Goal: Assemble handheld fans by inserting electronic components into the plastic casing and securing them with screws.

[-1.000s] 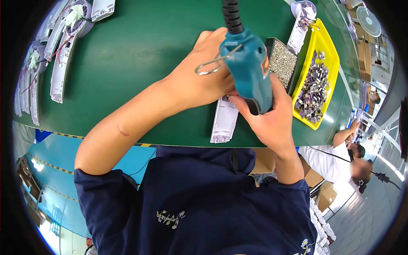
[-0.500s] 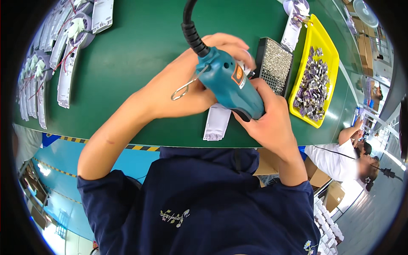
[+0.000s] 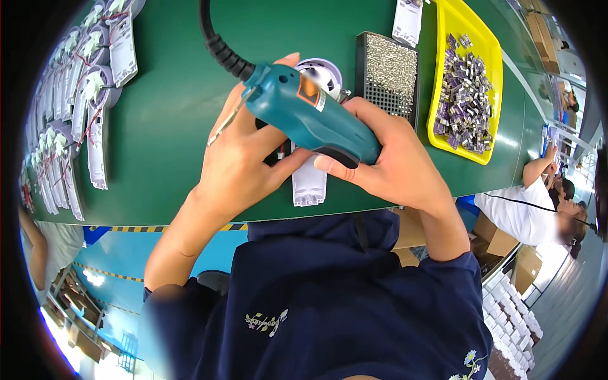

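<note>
A teal electric screwdriver [image 3: 316, 117] with a black cable lies in my right hand [image 3: 396, 149], its fingers wrapped round the body and its thumb along the near side. Beneath it on the green table lies a white plastic housing [image 3: 310, 183] with a round ring-shaped head [image 3: 329, 71]. My left hand [image 3: 237, 149] is closed about the left side of this housing, thumb towards its middle. The screwdriver covers part of the left fingers, the middle of the housing and most of the tool's tip. A bent wire hook [image 3: 231, 117] hangs from the screwdriver's cable end.
Right of the housing is a black perforated tray [image 3: 391, 106] of small metal screws. Beyond it stands a yellow bin [image 3: 437, 114] of small purple circuit boards. Another white housing [image 3: 407, 22] lies behind. Several wired housings [image 3: 96, 145] line the left. A co-worker [image 3: 525, 209] sits at right.
My left hand has drawn back from the screwdriver's far side to the housing's left, uncovering the round head. The whole view has shifted a little. The right hand still grips the screwdriver.
</note>
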A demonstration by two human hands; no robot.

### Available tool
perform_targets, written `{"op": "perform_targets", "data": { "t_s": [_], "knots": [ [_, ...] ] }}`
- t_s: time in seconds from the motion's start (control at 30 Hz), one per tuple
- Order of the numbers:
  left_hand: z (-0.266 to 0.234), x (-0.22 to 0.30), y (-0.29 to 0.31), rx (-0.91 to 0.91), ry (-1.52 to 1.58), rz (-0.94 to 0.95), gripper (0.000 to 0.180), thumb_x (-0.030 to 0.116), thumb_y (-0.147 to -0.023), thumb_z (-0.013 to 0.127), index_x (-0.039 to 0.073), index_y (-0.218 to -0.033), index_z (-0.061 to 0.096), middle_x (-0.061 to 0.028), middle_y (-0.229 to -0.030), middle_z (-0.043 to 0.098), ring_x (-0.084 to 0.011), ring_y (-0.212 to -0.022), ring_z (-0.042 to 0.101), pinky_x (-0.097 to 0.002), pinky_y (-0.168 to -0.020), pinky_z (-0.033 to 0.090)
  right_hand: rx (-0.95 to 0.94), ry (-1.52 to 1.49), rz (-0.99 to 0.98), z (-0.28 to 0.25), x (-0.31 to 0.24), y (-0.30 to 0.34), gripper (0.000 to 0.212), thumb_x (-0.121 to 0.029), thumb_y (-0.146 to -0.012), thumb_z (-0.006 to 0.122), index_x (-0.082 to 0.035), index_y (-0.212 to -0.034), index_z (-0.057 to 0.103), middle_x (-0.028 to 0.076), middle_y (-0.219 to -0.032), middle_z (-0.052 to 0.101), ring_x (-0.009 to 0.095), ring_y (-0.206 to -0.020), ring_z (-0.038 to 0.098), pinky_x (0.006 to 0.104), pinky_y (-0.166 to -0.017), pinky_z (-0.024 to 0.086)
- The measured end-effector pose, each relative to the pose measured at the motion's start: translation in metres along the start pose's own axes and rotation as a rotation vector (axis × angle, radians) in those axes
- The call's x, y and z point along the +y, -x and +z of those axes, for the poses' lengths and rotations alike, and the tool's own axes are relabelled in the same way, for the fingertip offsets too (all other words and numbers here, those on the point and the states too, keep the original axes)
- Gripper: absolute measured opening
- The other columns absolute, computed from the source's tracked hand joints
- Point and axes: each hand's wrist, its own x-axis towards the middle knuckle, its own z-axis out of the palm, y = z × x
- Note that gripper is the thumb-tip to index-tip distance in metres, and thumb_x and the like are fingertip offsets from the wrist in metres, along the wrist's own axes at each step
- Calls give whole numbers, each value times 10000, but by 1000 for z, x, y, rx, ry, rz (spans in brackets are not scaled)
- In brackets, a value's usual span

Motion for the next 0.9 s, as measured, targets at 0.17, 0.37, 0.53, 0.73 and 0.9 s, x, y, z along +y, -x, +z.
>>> {"op": "perform_targets", "data": {
  "t_s": [0.17, 0.37, 0.53, 0.73, 0.9],
  "knots": [
    [2, 5, -1, 27, -19, -31, 264, 94, -640, 871, 53, -866, 741, -196, -1449, 520, -393, -1234, 569, -444, -962, 527, 239, -663, 2, -12, 15, 25, 436, -344, -854, 785, -19, -1092, 618, 76, -783, 685, 179, -672, 661, 321, -699, 551],
    [2, 11, 4, 29, 27, -111, 328, 46, -613, 887, 7, -906, 745, -262, -1482, 482, -424, -1325, 531, -461, -1053, 484, 439, -856, -860, -55, 28, 30, 807, -807, -845, 550, -99, -1229, 487, 66, -833, 554, 161, -581, 522, 321, -545, 436],
    [8, 13, 3, 42, 41, -139, 321, 32, -620, 890, -1, -906, 747, -272, -1485, 474, -428, -1351, 507, -468, -1081, 465, 491, -760, -938, -58, 49, 28, 830, -836, -825, 538, -102, -1207, 473, 75, -838, 560, 175, -573, 532, 336, -539, 439],
    [10, 11, 6, 60, 61, -163, 328, 36, -611, 898, 8, -896, 739, -293, -1481, 469, -443, -1361, 495, -482, -1071, 467, 423, -700, -1006, -52, 64, 12, 905, -849, -828, 506, -94, -1325, 462, 95, -857, 561, 213, -578, 546, 363, -547, 444],
    [12, 9, 5, 40, 53, -154, 329, 30, -616, 894, 10, -902, 731, -297, -1476, 470, -437, -1348, 511, -488, -1066, 473, 425, -712, -983, -50, 66, 7, 912, -873, -804, 504, -116, -1313, 472, 91, -864, 544, 217, -589, 531, 368, -565, 441]
  ]
}}
